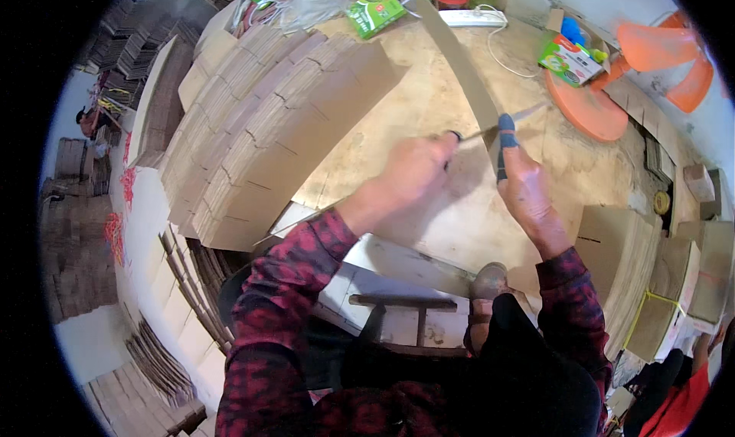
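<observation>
Here, a long narrow strip of brown cardboard (459, 62) stands tilted over a worn wooden table (429, 108), its lower end held at the middle of the tabletop. The right hand (528, 188), a blue wrap on one finger, closes around that lower end; the left hand (417, 169) is curled shut on a thin blade-like tool (509, 121) lying across the strip. A fanned stack of flat cardboard blanks (268, 123) fills the table's left side. An orange fan (651, 54) and green boxes (375, 9) sit at the far edge.
</observation>
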`<state>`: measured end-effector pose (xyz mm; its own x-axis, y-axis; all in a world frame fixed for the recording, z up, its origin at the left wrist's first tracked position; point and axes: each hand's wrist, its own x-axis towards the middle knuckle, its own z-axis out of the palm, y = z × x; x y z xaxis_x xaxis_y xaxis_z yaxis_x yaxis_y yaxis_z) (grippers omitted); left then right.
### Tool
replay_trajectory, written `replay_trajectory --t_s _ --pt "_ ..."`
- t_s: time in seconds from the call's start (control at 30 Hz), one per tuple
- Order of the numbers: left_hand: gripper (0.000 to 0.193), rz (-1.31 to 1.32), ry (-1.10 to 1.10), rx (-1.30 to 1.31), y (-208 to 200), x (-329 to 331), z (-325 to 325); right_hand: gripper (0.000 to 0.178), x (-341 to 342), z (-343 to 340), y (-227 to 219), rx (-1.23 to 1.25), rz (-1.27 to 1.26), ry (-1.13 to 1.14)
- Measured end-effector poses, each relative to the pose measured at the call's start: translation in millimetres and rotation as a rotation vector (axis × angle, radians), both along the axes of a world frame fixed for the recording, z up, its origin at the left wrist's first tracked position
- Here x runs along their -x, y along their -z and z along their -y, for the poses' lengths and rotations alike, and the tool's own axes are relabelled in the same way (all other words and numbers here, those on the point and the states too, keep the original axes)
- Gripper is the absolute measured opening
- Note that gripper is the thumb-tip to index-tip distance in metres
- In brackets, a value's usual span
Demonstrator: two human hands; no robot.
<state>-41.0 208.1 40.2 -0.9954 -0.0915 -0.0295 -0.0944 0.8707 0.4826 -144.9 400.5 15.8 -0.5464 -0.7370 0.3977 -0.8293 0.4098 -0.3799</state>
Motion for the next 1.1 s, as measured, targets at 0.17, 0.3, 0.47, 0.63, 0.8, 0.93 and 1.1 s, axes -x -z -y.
replay_trajectory --t_s 0.17,0.3,0.47,0.63,0.8,0.93,1.1 --pt "0.044 -0.029 0.053 -0.291 42.0 -9.8 26.9 0.051 0.5 -4.3 9.3 0.054 -0.009 -0.058" --pt "0.049 0.057 -0.285 0.143 19.9 5.4 134.1 0.047 6.2 0.1 -22.2 -0.003 -0.112 0.036" --pt "0.047 -0.373 -0.248 0.882 51.3 -16.5 217.7 0.053 29.1 42.4 -12.9 -0.127 -0.055 -0.068" --pt "0.023 -0.349 -0.406 0.427 23.5 -11.1 215.6 0.049 36.3 38.3 6.1 -0.329 0.257 0.089" --pt "0.011 -0.088 -0.297 -0.003 39.9 -21.6 185.3 0.056 27.0 55.2 -26.1 -0.243 0.23 -0.024" --pt "0.011 -0.012 -0.096 0.082 41.3 -19.0 142.1 0.065 26.7 65.8 -27.7 -0.288 0.158 -0.05" --pt "0.024 -0.019 0.102 0.126 36.5 -22.2 117.5 0.065 19.4 61.9 -34.2 -0.22 0.046 -0.063"
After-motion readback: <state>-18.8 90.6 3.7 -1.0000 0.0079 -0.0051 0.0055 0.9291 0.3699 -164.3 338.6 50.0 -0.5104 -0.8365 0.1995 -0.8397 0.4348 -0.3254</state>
